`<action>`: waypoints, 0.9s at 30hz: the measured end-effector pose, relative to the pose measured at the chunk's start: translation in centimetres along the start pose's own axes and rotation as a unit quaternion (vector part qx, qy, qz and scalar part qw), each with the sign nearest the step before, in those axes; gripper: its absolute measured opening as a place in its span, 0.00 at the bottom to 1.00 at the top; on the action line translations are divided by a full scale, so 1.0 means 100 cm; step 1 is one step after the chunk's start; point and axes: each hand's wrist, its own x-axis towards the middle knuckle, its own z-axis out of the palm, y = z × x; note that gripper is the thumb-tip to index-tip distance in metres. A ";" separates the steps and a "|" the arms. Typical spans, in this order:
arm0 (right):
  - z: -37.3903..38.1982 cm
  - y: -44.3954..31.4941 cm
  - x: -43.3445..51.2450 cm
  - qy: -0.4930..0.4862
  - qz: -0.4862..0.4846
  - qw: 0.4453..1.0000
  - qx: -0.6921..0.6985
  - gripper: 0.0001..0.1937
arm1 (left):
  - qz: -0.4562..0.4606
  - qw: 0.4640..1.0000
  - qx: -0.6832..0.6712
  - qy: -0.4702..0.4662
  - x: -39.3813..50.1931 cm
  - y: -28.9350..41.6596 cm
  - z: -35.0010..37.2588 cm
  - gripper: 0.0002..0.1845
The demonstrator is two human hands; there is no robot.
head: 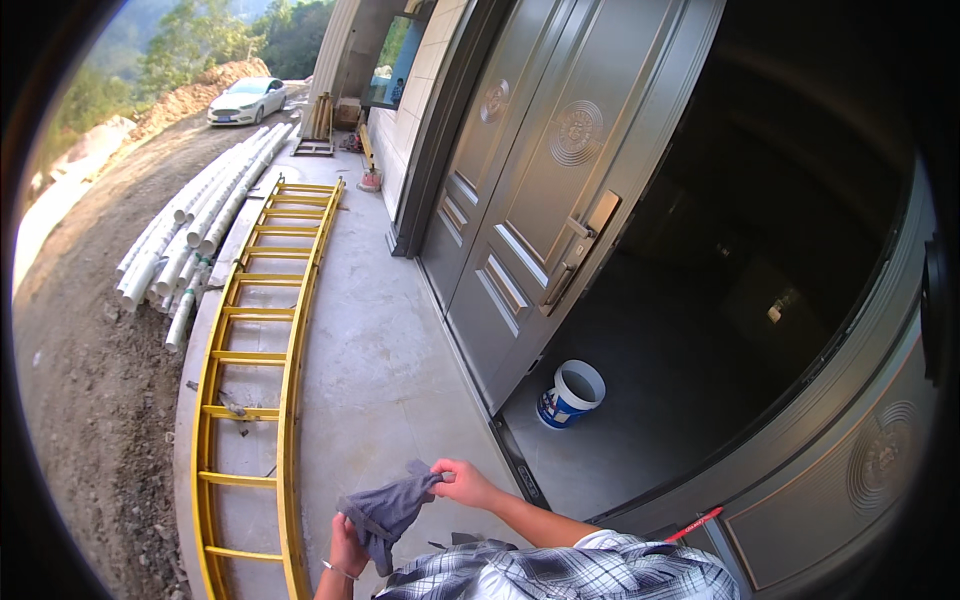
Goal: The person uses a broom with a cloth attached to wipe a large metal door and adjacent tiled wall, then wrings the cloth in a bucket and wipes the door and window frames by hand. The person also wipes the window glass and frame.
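Observation:
A grey cloth (388,511) is stretched between my two hands over the concrete paving, low in the head view. My left hand (348,543), with a bracelet at the wrist, grips its lower left end. Its upper right corner is pinched in the fingers of my right hand (466,483). The cloth hangs loose and crumpled, with one part drooping below my left hand. To the right, just inside the open doorway, stands a white and blue plastic bucket (571,394). What the bucket holds is too dim to tell.
A yellow ladder (285,420) lies along the paving at left, beside white plastic pipes (176,247) on the dirt edge. Brown metal door leaves (517,225) flank a dark doorway with a raised threshold (521,465). A white car (246,101) stands farther off.

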 end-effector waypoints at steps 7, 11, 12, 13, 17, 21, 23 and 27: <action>-0.038 -0.021 -0.022 0.150 -0.004 0.989 0.010 0.08 | -0.042 0.992 0.107 -0.055 0.036 -0.014 0.003 0.36; -0.056 -0.020 -0.039 0.159 0.002 0.987 0.027 0.07 | -0.041 0.931 0.363 -0.006 0.043 -0.027 0.019 0.30; -0.061 -0.018 -0.043 0.158 0.000 0.987 0.032 0.07 | -0.059 0.907 0.417 -0.011 0.043 -0.029 0.022 0.27; -0.065 -0.013 -0.047 0.172 0.010 0.984 0.048 0.07 | -0.073 0.924 0.374 -0.023 0.044 -0.033 0.026 0.25; -0.092 0.016 -0.065 0.203 0.038 0.978 -0.019 0.08 | -0.103 0.921 0.375 -0.018 0.063 -0.046 0.037 0.23; -0.129 0.067 -0.085 0.237 0.083 0.967 -0.038 0.10 | -0.030 0.969 0.241 -0.033 0.103 -0.075 0.063 0.22; -0.154 0.096 -0.104 0.248 -0.008 0.961 -0.120 0.10 | -0.043 0.966 0.254 -0.033 0.132 -0.092 0.089 0.19; -0.210 0.144 -0.145 0.277 0.087 0.935 -0.202 0.15 | -0.091 0.959 0.246 -0.103 0.188 -0.131 0.158 0.17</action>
